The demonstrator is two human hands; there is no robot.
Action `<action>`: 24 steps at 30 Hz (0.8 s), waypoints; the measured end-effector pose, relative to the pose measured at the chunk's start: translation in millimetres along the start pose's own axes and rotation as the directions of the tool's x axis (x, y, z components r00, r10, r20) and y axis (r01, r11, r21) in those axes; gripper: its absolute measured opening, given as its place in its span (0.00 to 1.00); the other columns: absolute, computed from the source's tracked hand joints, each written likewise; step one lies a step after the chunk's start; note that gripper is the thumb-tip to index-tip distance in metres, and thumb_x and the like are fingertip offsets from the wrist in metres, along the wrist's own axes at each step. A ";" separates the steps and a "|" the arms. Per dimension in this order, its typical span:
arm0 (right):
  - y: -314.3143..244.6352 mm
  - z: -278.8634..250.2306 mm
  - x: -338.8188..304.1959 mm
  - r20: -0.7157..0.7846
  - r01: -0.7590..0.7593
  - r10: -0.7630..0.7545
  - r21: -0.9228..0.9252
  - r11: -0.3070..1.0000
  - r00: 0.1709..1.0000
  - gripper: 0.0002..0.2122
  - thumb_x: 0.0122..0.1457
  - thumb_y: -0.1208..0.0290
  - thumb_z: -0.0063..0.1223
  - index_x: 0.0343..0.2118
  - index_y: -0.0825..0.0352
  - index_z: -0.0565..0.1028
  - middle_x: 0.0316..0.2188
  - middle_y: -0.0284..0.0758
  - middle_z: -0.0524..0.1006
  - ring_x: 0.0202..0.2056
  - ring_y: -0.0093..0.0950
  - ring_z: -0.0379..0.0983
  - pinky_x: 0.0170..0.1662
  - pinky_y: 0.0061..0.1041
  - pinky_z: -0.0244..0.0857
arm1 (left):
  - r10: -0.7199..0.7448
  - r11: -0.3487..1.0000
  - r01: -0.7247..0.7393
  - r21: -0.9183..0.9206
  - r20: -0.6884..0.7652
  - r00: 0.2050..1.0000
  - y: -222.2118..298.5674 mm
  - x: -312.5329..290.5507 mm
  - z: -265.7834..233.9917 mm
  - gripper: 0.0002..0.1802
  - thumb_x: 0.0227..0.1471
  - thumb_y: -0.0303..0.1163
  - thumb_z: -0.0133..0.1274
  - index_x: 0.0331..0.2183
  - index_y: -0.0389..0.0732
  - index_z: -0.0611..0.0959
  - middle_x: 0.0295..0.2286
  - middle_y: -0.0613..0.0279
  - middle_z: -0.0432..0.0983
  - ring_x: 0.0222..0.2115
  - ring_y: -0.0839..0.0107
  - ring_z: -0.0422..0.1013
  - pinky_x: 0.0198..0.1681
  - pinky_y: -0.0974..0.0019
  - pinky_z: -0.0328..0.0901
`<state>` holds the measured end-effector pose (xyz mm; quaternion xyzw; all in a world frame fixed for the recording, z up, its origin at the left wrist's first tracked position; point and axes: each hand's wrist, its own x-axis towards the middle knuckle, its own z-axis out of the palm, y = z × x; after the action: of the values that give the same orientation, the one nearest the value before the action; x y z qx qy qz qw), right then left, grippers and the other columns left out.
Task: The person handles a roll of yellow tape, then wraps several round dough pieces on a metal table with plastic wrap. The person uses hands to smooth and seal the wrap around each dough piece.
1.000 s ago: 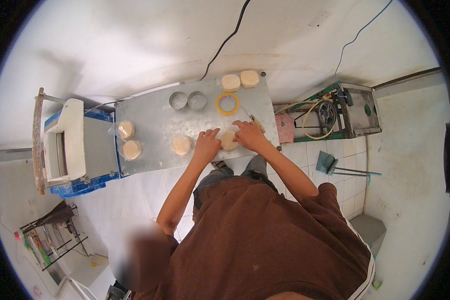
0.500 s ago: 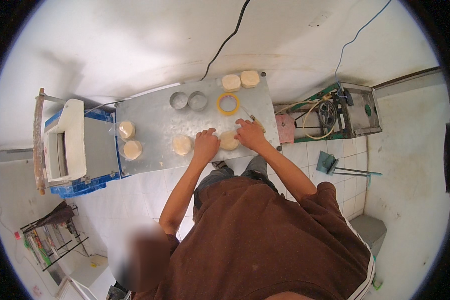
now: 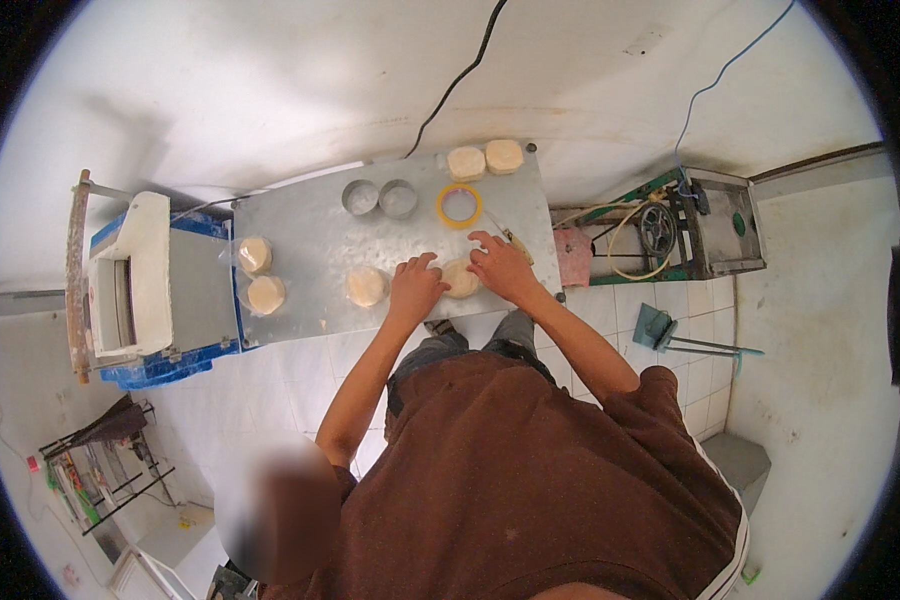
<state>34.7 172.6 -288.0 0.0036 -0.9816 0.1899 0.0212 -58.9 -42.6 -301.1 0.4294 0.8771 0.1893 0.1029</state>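
At the near right of the metal table, a pale round stack of what looks like dough wrappers sits between my hands. My left hand presses on its left side with fingers bent. From the right, my right hand holds the opposite edge, thumb and fingers curved. Another pale round stack lies just left of my left hand, in clear plastic. Beyond my hands is a roll of yellow tape. A knife-like tool with a tan handle lies partly behind my right hand.
Two metal rings stand toward the back. Two stacks sit at the far right corner, and two bagged ones at the left end. A boxy machine adjoins the table's left; a wheeled machine frame stands right.
My hands stay around the stack with only slight finger movement. The whole view has shifted a little; the table's objects keep their places.
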 end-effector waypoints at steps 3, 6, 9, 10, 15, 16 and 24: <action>5.1 0.1 1.3 0.029 0.016 -0.016 -0.021 1.000 0.999 0.10 0.59 0.63 0.63 0.31 0.66 0.81 0.55 0.31 0.72 0.49 0.33 0.76 0.47 0.38 0.74 | 0.022 1.000 -0.021 0.013 -0.008 1.000 -1.5 2.5 2.5 0.13 0.52 0.41 0.64 0.32 0.41 0.89 0.51 0.62 0.79 0.50 0.61 0.75 0.54 0.50 0.65; 6.3 1.8 2.0 0.007 0.019 -0.019 -0.142 0.990 1.000 0.10 0.58 0.62 0.64 0.31 0.65 0.82 0.55 0.30 0.73 0.47 0.32 0.77 0.46 0.37 0.73 | 0.010 0.994 -0.020 0.110 0.088 0.996 -3.0 5.6 2.7 0.14 0.53 0.42 0.63 0.33 0.41 0.89 0.46 0.61 0.82 0.47 0.60 0.76 0.55 0.51 0.64; 6.0 3.6 3.4 0.016 -0.027 0.030 -0.154 0.988 0.999 0.10 0.57 0.62 0.64 0.31 0.64 0.83 0.54 0.31 0.73 0.47 0.32 0.77 0.45 0.37 0.73 | -0.003 0.990 -0.009 0.143 0.081 0.997 -0.4 4.5 -1.3 0.16 0.54 0.44 0.63 0.33 0.41 0.89 0.40 0.59 0.83 0.44 0.59 0.78 0.56 0.51 0.63; 6.1 4.1 3.9 0.021 -0.028 0.031 -0.163 0.986 0.999 0.10 0.57 0.62 0.64 0.31 0.64 0.83 0.54 0.31 0.73 0.47 0.32 0.77 0.45 0.37 0.73 | -0.007 0.991 -0.001 0.136 0.059 0.998 1.2 3.7 -3.3 0.16 0.54 0.45 0.62 0.33 0.40 0.89 0.39 0.59 0.84 0.43 0.59 0.78 0.56 0.51 0.62; 7.4 7.7 3.0 0.036 -0.030 0.035 -0.134 0.990 0.999 0.10 0.57 0.62 0.65 0.31 0.65 0.83 0.53 0.31 0.74 0.46 0.33 0.77 0.46 0.38 0.73 | -0.021 0.988 0.036 0.152 -0.099 0.995 11.8 0.9 -9.2 0.19 0.55 0.46 0.63 0.33 0.38 0.88 0.38 0.58 0.84 0.43 0.58 0.78 0.54 0.52 0.63; 7.5 8.5 2.8 0.026 -0.030 0.033 -0.116 0.993 0.999 0.10 0.57 0.61 0.65 0.32 0.64 0.83 0.53 0.31 0.74 0.48 0.33 0.77 0.46 0.38 0.74 | -0.015 0.989 0.037 0.147 -0.147 0.989 13.4 0.9 -9.4 0.19 0.55 0.46 0.63 0.33 0.38 0.88 0.38 0.58 0.83 0.42 0.57 0.78 0.53 0.52 0.63; -0.6 4.6 0.9 -0.016 0.043 -0.043 -0.007 0.999 0.999 0.11 0.56 0.62 0.66 0.34 0.65 0.81 0.52 0.32 0.74 0.47 0.34 0.76 0.49 0.37 0.72 | -0.121 0.987 0.142 0.068 -0.254 0.960 28.2 8.0 -11.3 0.13 0.57 0.37 0.61 0.37 0.37 0.80 0.34 0.54 0.80 0.40 0.52 0.78 0.46 0.52 0.68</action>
<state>33.7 170.3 -292.1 0.0230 -0.9817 0.1861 0.0333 -47.5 -23.2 -279.2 0.3469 0.9169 0.1966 -0.0142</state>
